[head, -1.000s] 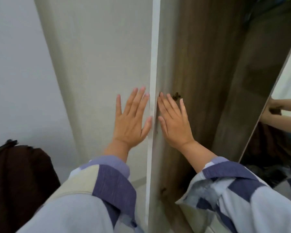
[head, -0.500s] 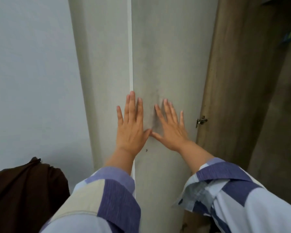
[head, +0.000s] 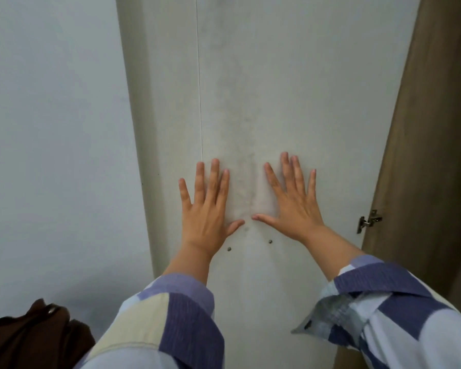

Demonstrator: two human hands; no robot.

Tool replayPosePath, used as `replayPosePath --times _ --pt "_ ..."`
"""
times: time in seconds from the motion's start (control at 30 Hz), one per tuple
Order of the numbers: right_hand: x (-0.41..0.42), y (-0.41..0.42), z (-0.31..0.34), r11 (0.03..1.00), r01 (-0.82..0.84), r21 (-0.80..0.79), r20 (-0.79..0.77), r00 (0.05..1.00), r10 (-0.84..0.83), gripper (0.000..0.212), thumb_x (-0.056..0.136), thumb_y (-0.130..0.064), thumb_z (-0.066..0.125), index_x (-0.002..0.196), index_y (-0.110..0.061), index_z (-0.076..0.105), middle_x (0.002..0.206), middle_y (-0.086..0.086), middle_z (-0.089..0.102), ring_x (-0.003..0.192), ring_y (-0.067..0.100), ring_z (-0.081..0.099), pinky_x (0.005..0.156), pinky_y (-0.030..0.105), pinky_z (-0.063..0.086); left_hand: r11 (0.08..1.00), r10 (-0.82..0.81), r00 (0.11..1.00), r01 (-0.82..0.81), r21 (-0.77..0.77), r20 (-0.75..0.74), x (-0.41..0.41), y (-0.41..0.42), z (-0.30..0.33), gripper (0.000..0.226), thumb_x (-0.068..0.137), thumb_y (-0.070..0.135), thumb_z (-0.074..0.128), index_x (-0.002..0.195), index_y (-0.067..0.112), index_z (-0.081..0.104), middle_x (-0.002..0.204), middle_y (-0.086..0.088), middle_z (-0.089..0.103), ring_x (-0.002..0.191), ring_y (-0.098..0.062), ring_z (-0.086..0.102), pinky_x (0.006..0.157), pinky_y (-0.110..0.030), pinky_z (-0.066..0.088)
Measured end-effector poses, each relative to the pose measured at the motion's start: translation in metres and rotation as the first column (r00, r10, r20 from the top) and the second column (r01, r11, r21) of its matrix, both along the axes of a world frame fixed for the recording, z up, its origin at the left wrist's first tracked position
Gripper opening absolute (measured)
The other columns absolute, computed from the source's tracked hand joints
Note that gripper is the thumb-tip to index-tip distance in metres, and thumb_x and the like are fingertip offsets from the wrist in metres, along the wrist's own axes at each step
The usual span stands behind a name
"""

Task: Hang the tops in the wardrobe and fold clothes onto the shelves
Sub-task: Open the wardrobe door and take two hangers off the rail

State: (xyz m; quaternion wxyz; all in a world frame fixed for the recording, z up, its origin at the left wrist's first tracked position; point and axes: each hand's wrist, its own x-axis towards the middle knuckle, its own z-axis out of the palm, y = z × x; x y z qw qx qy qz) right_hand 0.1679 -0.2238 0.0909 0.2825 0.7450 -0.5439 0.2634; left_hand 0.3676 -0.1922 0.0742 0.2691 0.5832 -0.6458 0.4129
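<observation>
As hands (head: 250, 209) press flat, wardrobe door (head: 290, 102) beneath

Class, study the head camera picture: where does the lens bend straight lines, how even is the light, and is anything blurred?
Head view: wide-angle bending bows the wardrobe door edges outward; light is soft and even, without glare, with only faint shadow under the left hand and right hand; both hands look sharp, while the brown bag at the corner is slightly soft.

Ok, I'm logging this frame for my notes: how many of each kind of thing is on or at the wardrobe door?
Hands pressed flat on door: 2 (left hand, right hand)
Screw heads: 2 ()
Hinges: 1 ()
Total: 5
</observation>
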Motion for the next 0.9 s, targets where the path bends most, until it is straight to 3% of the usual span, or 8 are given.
replayPosePath --times 0.17,0.4,0.53,0.63,0.7,0.83,0.9 --pt "0.000 -0.036 -0.004 0.998 0.057 -0.032 -0.012 0.998 -0.057 0.114 0.073 -0.073 0.053 0.148 -0.027 -0.020 0.157 0.008 -0.021 0.145 0.028 -0.019 0.113 0.061 -0.007 0.997 -0.037 0.998 0.034 0.064 0.042 0.001 -0.045 0.005 0.118 0.072 0.071 0.057 0.150 0.007 -0.005 0.158 -0.013 -0.009 0.146 -0.029 -0.012 0.114 -0.057 -0.007" --pt "-0.002 -0.076 -0.012 0.990 0.119 -0.074 -0.031 0.992 -0.122 0.114 0.070 -0.060 0.068 0.151 -0.025 -0.005 0.159 0.007 -0.011 0.147 0.028 -0.007 0.112 0.063 0.000 0.990 -0.030 0.994 0.015 0.144 0.104 0.006 -0.097 0.002 0.119 0.076 0.069 0.054 0.145 0.006 -0.020 0.151 -0.013 -0.026 0.141 -0.025 -0.022 0.113 -0.056 -0.006" --pt "-0.008 -0.086 -0.013 0.989 0.117 -0.091 -0.053 0.991 -0.123 0.113 0.070 -0.061 0.067 0.152 -0.025 -0.003 0.159 0.007 -0.013 0.147 0.029 -0.008 0.111 0.065 0.003 0.994 -0.005 0.994 -0.007 0.105 0.108 0.004 -0.110 0.005 0.134 0.060 0.069 0.069 0.147 0.003 -0.008 0.156 -0.014 -0.009 0.146 -0.027 -0.007 0.114 -0.056 0.006" --pt "-0.009 -0.088 -0.012 0.986 0.115 -0.123 -0.069 0.990 -0.124 0.113 0.070 -0.061 0.067 0.152 -0.025 -0.002 0.159 0.007 -0.014 0.147 0.029 -0.007 0.110 0.066 0.004 0.992 -0.044 0.994 0.033 0.122 0.095 0.004 -0.114 0.001 0.142 0.058 0.066 0.073 0.146 0.002 -0.018 0.157 -0.015 -0.010 0.145 -0.030 -0.011 0.113 -0.057 0.002" --pt "-0.009 -0.087 -0.012 0.984 0.123 -0.132 -0.085 0.987 -0.135 0.112 0.070 -0.060 0.068 0.152 -0.024 0.001 0.160 0.009 -0.008 0.147 0.030 -0.003 0.111 0.066 0.007 0.992 -0.076 0.993 0.066 0.111 0.085 0.003 -0.111 0.004 0.132 0.065 0.063 0.069 0.147 0.003 -0.016 0.157 -0.013 -0.010 0.144 -0.027 -0.014 0.114 -0.057 0.001" --pt "-0.026 -0.078 0.002 0.964 0.094 -0.248 -0.172 0.975 -0.139 0.088 0.082 -0.043 0.066 0.151 -0.022 0.015 0.159 0.011 0.011 0.147 0.029 0.011 0.111 0.063 0.017 0.975 -0.220 0.974 0.221 -0.005 0.051 -0.013 -0.108 0.036 0.083 0.085 0.042 0.052 0.149 0.003 0.016 0.158 -0.012 0.013 0.146 -0.022 0.010 0.114 -0.058 0.011" --pt "-0.048 -0.070 0.022 0.945 0.123 -0.305 -0.166 0.969 -0.180 0.077 0.088 -0.035 0.060 0.151 -0.021 0.016 0.159 0.010 0.013 0.147 0.028 0.012 0.111 0.062 0.016 0.950 -0.295 0.954 0.299 -0.087 0.047 -0.038 -0.108 0.067 0.073 0.085 0.034 0.045 0.147 0.003 0.025 0.157 -0.013 0.020 0.145 -0.023 0.018 0.114 -0.059 0.015"
